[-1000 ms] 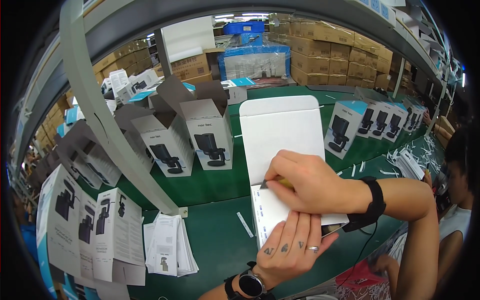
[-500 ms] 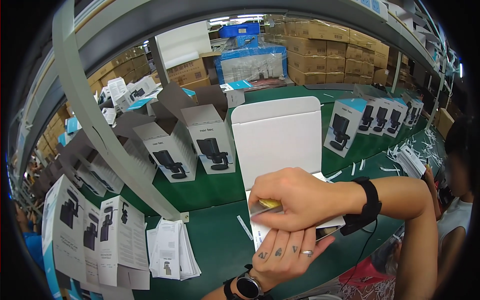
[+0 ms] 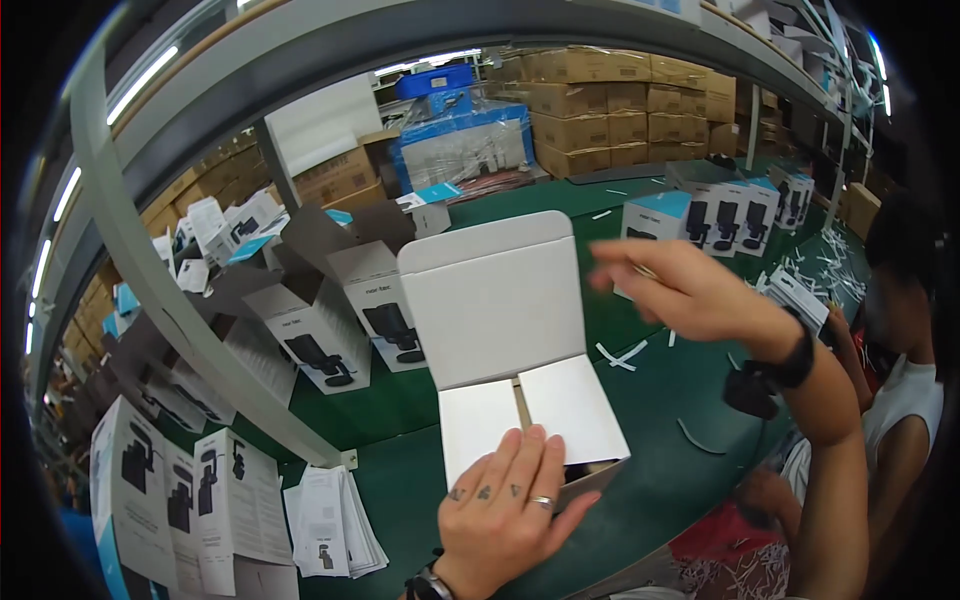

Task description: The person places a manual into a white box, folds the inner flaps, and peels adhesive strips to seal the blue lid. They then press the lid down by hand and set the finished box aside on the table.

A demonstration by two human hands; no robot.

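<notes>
A white carton (image 3: 490, 300) stands in front of me with its lid raised and its two inner flaps (image 3: 570, 400) folded in. A narrow brownish gap runs between the flaps. My left hand (image 3: 505, 500) lies on them near the front, its fingers stretched out flat and a ring on one. Beside the flaps, a dark opening shows at the front right corner. To the right of the lid, my right hand (image 3: 690, 290) is in the air, blurred, with curled fingers. A thin pale-yellow edge shows at its fingers; I cannot make out what it is.
Open printed cartons (image 3: 318, 335) line the left, behind a slanted metal post (image 3: 190, 270). Leaflets (image 3: 330, 525) lie at the front left. Closed boxes (image 3: 655, 215) stand at the back right. White paper strips (image 3: 622, 357) lie on the green table. A person (image 3: 900, 370) is at the right.
My right hand has come off the carton and moved up to the right. The left hand stays on the flaps, now with flatter fingers. The whole view has shifted.
</notes>
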